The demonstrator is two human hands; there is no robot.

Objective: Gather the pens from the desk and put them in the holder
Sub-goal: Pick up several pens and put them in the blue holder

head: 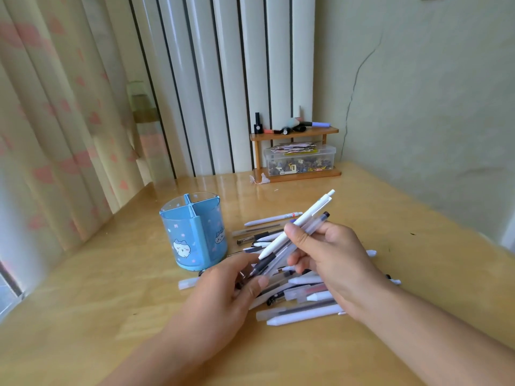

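A: What does the person wear on the arms?

B: Nothing that shows. Both forearms are bare from the lower edge of the view up to the wrists, with no sleeve or cuff anywhere along them.

A: Any watch, bracelet or ring?

B: None visible on the left hand [223,285] or the right hand [331,257]. Both wrists are plain.

A: And the fingers [296,234]?

B: Bare, no gloves. The nails look short and unpainted, as far as the thumbs show them. The left hand is slightly blurred, so finer detail there cannot be made out.

A: Marks or tape?

B: None that can be told.
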